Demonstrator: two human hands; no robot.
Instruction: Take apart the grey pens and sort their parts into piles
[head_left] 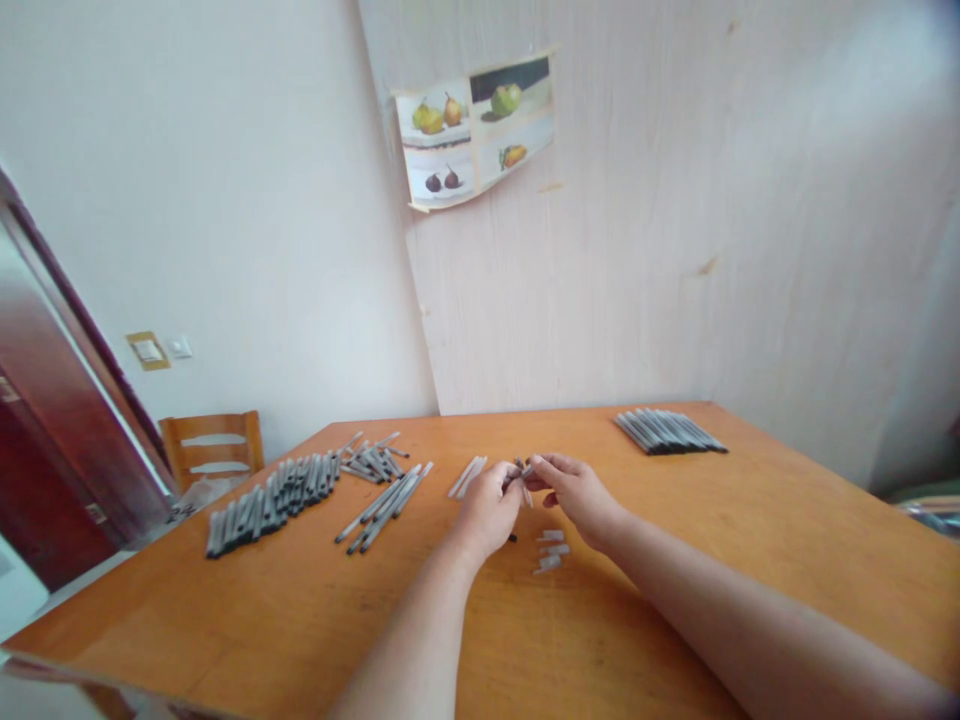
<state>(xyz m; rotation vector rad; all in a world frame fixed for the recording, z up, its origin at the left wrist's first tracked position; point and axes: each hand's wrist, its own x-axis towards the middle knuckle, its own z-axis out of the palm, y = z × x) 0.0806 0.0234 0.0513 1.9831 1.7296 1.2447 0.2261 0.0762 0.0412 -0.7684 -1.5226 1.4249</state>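
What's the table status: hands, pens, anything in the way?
Left hand and right hand meeting at a slim piece. Grey pens grouped both sides. Clear pieces nearby, seemingly not blocking.

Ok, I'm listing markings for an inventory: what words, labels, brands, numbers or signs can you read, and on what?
No text can be read.
Pen-like sticks: too small and blurred to show any print.
Clear pieces: likewise.
Fruit pictures: no legible lettering.
Wall plate: too small to tell.
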